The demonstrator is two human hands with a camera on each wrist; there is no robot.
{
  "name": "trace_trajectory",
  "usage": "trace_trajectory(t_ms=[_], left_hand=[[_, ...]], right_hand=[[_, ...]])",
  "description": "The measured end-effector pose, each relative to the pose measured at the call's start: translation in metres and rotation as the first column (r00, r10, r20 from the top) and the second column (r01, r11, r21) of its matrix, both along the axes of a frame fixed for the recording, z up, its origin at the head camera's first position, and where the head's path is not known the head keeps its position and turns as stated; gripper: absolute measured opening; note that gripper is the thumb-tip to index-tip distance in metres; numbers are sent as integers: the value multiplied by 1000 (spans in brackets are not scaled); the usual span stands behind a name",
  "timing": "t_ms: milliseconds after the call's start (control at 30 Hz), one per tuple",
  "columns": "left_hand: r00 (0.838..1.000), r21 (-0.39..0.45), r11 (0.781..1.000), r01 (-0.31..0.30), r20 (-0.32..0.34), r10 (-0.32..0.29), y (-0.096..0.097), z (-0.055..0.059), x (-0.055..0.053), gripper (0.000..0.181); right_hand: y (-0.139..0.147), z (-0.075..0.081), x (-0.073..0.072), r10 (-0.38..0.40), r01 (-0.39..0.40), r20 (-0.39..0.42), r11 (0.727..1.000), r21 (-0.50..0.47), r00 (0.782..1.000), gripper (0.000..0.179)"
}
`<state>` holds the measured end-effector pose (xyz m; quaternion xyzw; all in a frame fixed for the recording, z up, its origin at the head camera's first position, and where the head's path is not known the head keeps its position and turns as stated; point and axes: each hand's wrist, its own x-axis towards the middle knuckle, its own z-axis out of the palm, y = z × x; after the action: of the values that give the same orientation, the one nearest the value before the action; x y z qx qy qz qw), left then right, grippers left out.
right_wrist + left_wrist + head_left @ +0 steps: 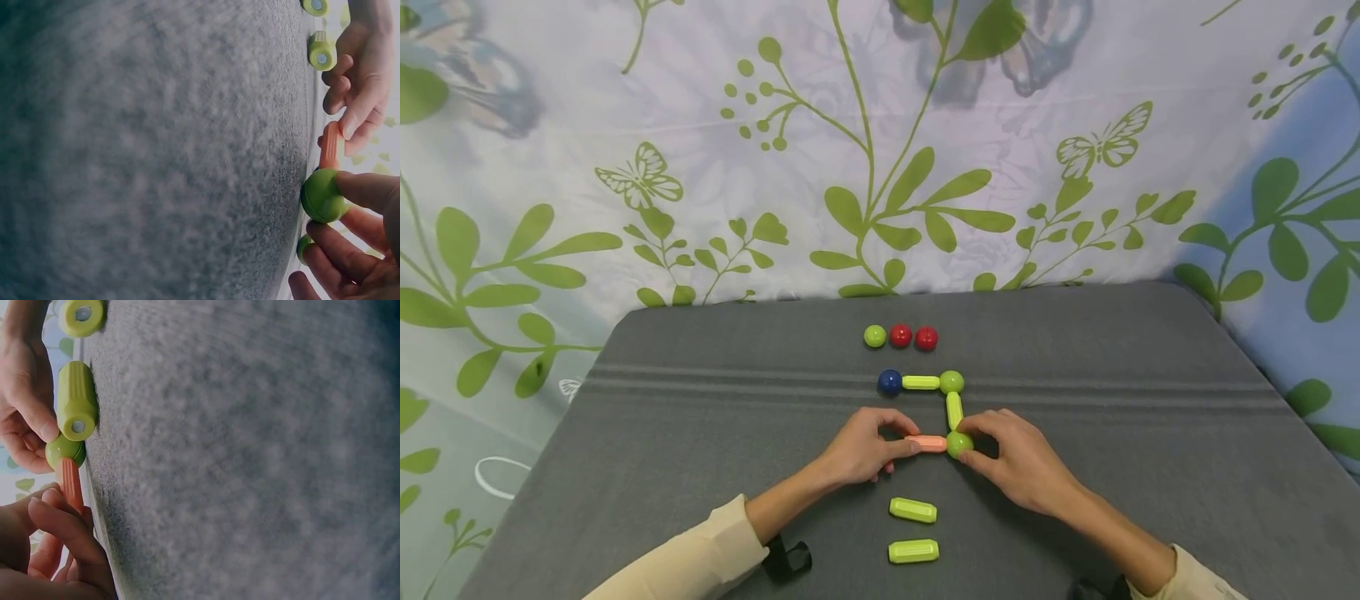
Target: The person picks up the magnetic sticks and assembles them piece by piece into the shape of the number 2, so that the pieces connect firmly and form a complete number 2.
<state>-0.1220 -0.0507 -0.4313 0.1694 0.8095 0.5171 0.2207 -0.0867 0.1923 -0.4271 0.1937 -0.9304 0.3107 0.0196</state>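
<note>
My left hand pinches the outer end of an orange rod between thumb and fingers. The rod's other end meets a green ball, which my right hand holds between thumb and fingertips. From that ball a yellow-green rod leads away to a second green ball. Another yellow-green rod runs left from there to a dark blue ball. In the right wrist view the held green ball sits against the end of the orange rod.
Two loose yellow-green rods, one upper and one lower, lie nearer me on the grey table. At the back stand a lime ball and two red balls. A patterned cloth hangs behind the table.
</note>
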Motion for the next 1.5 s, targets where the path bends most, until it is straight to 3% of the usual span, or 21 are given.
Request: trace_trajectory(t_ms=[867,1500], left_hand=[[999,-11,1000,2,-35,-2,-1,-3,0,18],[999,30,999,-39,3,38,-7,-3,0,26]], right_hand=[[-2,1,0,-7,6,28,1000,17,1000,26],[-4,2,0,-7,7,18,1000,22,1000,25]])
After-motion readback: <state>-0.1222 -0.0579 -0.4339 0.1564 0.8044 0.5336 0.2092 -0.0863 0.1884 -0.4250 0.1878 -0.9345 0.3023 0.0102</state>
